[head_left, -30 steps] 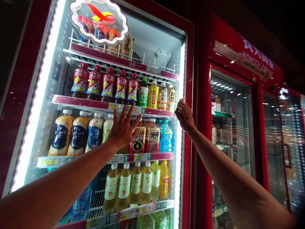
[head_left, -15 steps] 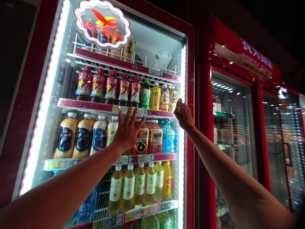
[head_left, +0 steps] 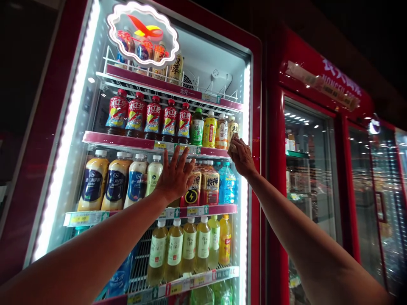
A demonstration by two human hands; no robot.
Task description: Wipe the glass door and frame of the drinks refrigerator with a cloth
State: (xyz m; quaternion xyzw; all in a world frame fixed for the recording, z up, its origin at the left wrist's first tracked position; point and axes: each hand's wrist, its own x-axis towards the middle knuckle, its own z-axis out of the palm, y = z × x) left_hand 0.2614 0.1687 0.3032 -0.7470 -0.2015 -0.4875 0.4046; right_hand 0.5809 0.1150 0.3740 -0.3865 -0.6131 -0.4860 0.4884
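A tall red-framed drinks fridge with a glass door (head_left: 219, 59) fills the middle of the view. My left hand (head_left: 176, 180) lies with fingers spread against the glass, in front of the shelf with the energy drink bottles (head_left: 210, 185). Toward the door's right edge, my right hand (head_left: 243, 156) is closed around a crumpled pale cloth (head_left: 233, 142) and presses it to the glass. Behind the cloth, a bottle with a cream label (head_left: 233, 123) is partly covered. Red-labelled tea bottles (head_left: 153, 117) line the shelf above my left hand.
A glowing oval sign (head_left: 143, 34) is at the door's top left. Large milk tea bottles (head_left: 93, 181) and pale green tea bottles (head_left: 174, 245) stand on lower shelves. Another red fridge (head_left: 273, 127) adjoins on the right, with more glass doors beyond it.
My right hand and its cloth have shifted slightly left and down across the glass. My left hand stays on the same part of the door; the whole view has shifted a little.
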